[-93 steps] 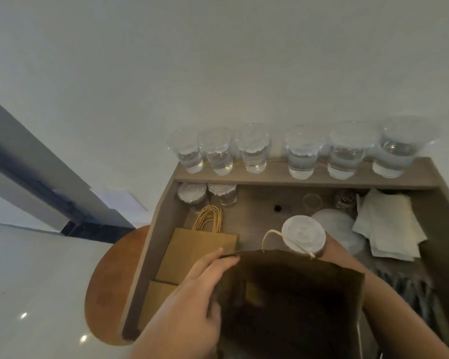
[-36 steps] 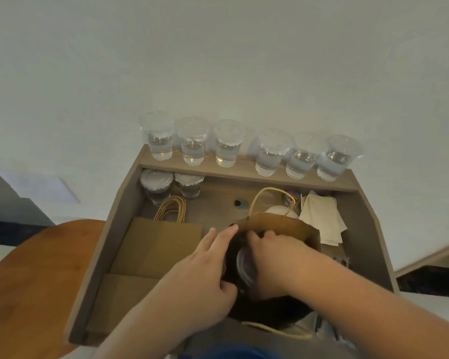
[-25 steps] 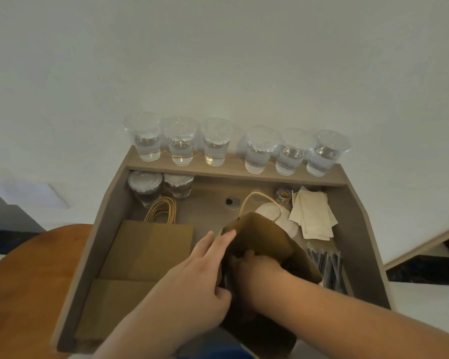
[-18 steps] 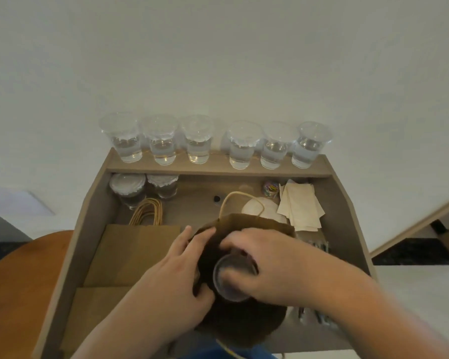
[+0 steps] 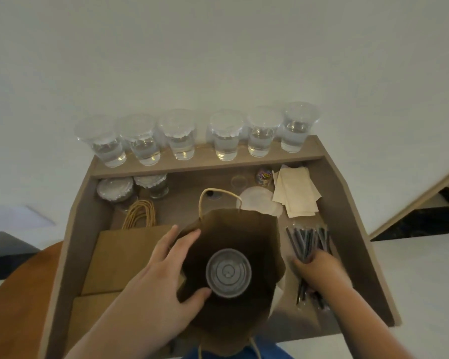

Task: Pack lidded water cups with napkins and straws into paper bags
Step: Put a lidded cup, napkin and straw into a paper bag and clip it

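Paper bags (image 5: 130, 257) lie flat in a stack at the left of the bench (image 5: 182, 203), handles pointing away from the person. Next to them the left hand (image 5: 163, 278) grips the left rim of the open bag (image 5: 244, 229), fingers outside on the wall and thumb hooked over the edge, holding the mouth wide. Down in that bag a lidded cup (image 5: 228, 273) stands upright, its lid facing up, so the cup step looks done for this bag. No napkin or straw shows inside.

Just right of the bag lie the straws (image 5: 307, 242), a loose bundle whose long axis runs away from the person, with its near part under the right hand (image 5: 319, 270). That hand rests on the bundle with fingers curled down onto it. Whether it has one pinched I cannot tell, as the tips are buried among the straws. It is plainly the nearer hand for the pick, and the carry would go leftward over the bag's rim. Napkins (image 5: 296, 193) sit beyond the straws.
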Demonstrator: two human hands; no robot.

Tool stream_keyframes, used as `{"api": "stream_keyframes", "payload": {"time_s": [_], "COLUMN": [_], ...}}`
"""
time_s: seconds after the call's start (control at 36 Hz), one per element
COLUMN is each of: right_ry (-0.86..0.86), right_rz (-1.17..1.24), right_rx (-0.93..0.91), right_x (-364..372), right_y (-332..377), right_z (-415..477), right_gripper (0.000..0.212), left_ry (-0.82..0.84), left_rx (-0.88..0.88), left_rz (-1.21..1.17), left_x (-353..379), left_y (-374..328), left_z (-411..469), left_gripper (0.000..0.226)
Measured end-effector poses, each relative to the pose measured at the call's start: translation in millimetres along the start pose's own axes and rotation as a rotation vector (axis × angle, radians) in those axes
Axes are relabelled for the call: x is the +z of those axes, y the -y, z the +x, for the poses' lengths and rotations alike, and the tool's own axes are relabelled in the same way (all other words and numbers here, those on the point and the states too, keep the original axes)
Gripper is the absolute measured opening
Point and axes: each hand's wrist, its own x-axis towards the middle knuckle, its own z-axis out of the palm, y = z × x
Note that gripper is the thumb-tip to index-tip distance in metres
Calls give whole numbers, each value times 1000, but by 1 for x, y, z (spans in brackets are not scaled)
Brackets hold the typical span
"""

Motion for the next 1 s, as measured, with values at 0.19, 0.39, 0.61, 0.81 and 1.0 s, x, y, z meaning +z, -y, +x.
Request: {"api": "stream_keyframes", "payload": {"time_s": [0.19,0.39,0.61,0.81,1.0], "right_ry": [-50,-122,-521,-57,279], "right_rz": [-51,62,448,878,100], "right_rx": [40,-34,-554,-1035,-909], "right_x": [3,-29,-125,-122,-53], "right_y": [8,13,62,118,140], "right_z": [14,-4,-102,-186,-173], "right_gripper": [22,10,18,18,30], "left_ry": [-24,-31,-9,24,1], "left_rx": [6,-2,-35,-68,-53], "left_rz": [-5,-30,-90,-137,-146], "left_x": [-1,-1,-3,-9,-12], "left_y": [-3,2,4,1,3], "left_z": [0,-3,-4,-7,-7], "left_gripper": [95,94,91,90,90]}}
